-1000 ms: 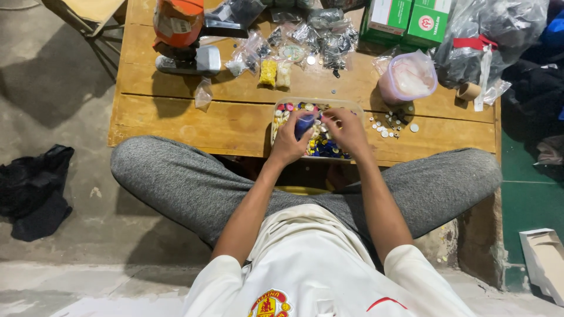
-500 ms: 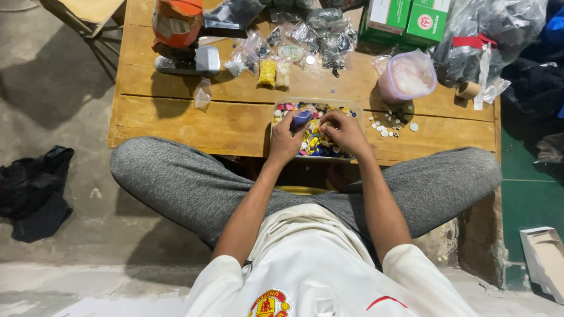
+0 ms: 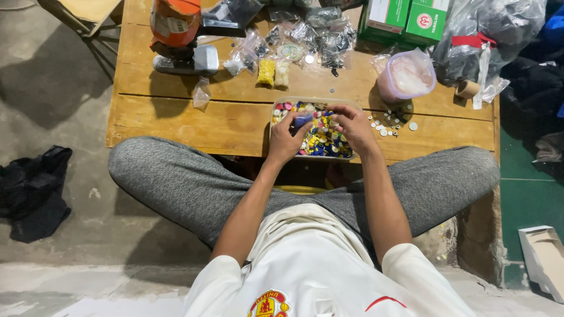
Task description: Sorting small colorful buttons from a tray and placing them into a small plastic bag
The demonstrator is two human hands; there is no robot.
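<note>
Left hand point(image 3: 286, 140): closed around a small blue piece point(image 3: 303, 120), held at the fingertips above the tray's near-left part.
Right hand point(image 3: 351, 126): fingers bent over the tray's right half; whether they pinch anything cannot be told.
Tray point(image 3: 276, 111): clear, rectangular, filled with small coloured caps point(image 3: 320, 141); sits at the table's near edge, between both hands.
Loose discs point(image 3: 390, 120): pale, scattered on the wood just right of the tray.
Tub point(image 3: 405, 76): pinkish, wrapped in clear plastic, behind the discs.
Small bags point(image 3: 317, 32): clear packets clustered at the table's far side.
Green boxes point(image 3: 405, 17): far right of the bags.
Orange tool point(image 3: 175, 23): far left of the table.
Table point(image 3: 176, 111): low, bare wooden planks, worn; the person's crossed legs touch its near edge.
Floor point(image 3: 53, 88): grey concrete; dark cloth point(image 3: 32, 191) lies left.
</note>
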